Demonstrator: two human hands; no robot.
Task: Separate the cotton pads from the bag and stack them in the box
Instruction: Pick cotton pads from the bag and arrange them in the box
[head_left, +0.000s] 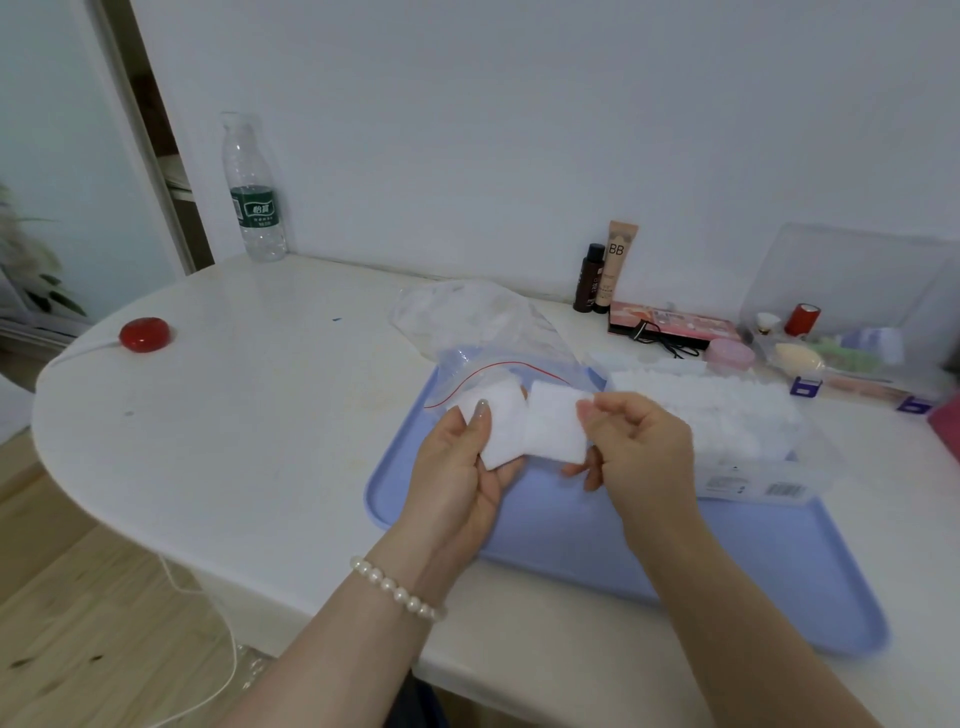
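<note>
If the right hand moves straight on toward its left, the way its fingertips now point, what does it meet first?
Probably the left hand and its cotton pad; the right hand pinches another cotton pad overlapping it. Depth is unclear.

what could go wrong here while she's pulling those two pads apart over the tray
1. The left hand and right hand each pinch a cotton pad only near an edge, so one could tear or slip onto the blue tray.
2. The clear box already looks heaped with pads; adding more may topple the stack.
3. The open zip bag lies loose behind the hands, so a reaching wrist might drag it off the tray.
</note>
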